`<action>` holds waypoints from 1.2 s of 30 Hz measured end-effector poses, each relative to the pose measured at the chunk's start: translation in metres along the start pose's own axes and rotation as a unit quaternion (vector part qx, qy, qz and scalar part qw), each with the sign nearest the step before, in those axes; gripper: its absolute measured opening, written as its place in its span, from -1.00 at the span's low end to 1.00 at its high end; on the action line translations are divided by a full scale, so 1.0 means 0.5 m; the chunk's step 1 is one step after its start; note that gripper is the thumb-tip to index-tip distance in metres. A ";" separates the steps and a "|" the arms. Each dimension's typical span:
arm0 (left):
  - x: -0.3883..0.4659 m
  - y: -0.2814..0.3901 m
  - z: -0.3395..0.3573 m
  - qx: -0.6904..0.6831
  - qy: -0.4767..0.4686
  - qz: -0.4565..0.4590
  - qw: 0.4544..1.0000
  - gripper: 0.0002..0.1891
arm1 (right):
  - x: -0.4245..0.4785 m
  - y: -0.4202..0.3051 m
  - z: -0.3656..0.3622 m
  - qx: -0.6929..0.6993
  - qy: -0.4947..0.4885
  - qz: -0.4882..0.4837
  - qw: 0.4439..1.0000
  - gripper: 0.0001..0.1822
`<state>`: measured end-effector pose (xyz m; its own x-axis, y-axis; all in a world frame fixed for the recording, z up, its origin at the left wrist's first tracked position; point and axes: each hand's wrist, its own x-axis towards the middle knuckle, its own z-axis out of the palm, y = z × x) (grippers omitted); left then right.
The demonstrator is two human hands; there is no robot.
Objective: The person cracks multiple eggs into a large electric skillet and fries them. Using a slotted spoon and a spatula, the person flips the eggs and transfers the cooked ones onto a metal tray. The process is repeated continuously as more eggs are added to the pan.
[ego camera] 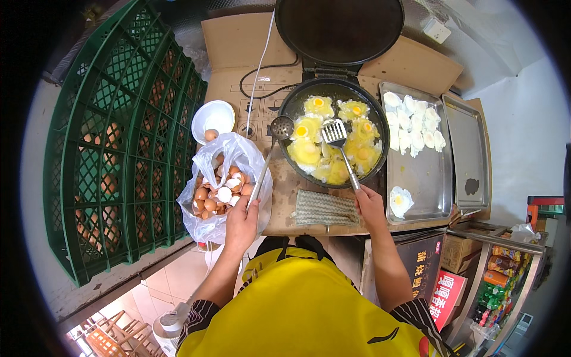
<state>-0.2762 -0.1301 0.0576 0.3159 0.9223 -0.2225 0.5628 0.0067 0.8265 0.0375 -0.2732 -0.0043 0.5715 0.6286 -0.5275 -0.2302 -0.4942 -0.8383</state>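
Observation:
My left hand point(242, 225) grips the handle of a perforated skimmer ladle point(282, 128), whose bowl hangs over the left rim of a round black electric griddle point(382, 117). In my right hand point(371, 206) is a slotted metal spatula point(334, 132), its blade among the eggs near the middle of the griddle. Several eggs with yellow yolks, such as one fried egg point(302, 130) on the left, cook there, some run together. To the right, a metal tray point(419, 187) bears folded white fried eggs point(417, 120) and a single flat fried egg point(401, 201) nearer me.
A plastic bag of brown eggshells point(223, 195) stands left of the griddle, by a white bowl point(213, 117) holding an egg. Green crates point(127, 147) with eggs line the left. A folded cloth point(327, 209) lies in front; a second tray point(466, 151) is far right. The griddle's lid point(340, 29) stands raised.

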 end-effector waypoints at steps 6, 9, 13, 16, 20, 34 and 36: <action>0.002 -0.009 0.007 -0.004 0.019 0.029 0.999 -0.72 | -0.042 -0.012 0.016 -0.054 -0.028 -0.057 0.997 -0.65; 0.006 -0.019 0.010 -0.001 0.018 0.037 0.999 -0.73 | -0.043 -0.002 0.019 -0.165 -0.010 -0.126 0.978 -0.63; 0.008 -0.016 0.009 -0.002 0.010 0.018 1.000 -0.73 | -0.046 0.000 0.017 -0.188 0.034 -0.133 0.972 -0.64; 0.008 -0.018 0.009 -0.005 0.010 0.017 1.000 -0.74 | -0.034 -0.001 0.008 -0.171 0.058 -0.138 0.974 -0.66; 0.005 -0.011 0.007 -0.006 0.017 0.028 0.999 -0.74 | -0.010 0.002 -0.005 -0.148 0.055 -0.084 0.984 -0.67; 0.006 -0.007 0.006 -0.017 0.015 0.013 1.000 -0.73 | -0.046 -0.015 0.025 -0.083 -0.033 -0.076 0.993 -0.65; 0.006 -0.010 0.006 -0.012 0.009 0.007 1.000 -0.73 | -0.050 -0.017 0.029 -0.123 -0.019 -0.103 0.987 -0.66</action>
<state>-0.2756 -0.1283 0.0514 0.3093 0.9294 -0.2014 0.5406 0.0024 0.8413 0.0138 -0.2761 0.0140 0.5548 0.7507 -0.3587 0.0883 -0.4818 -0.8718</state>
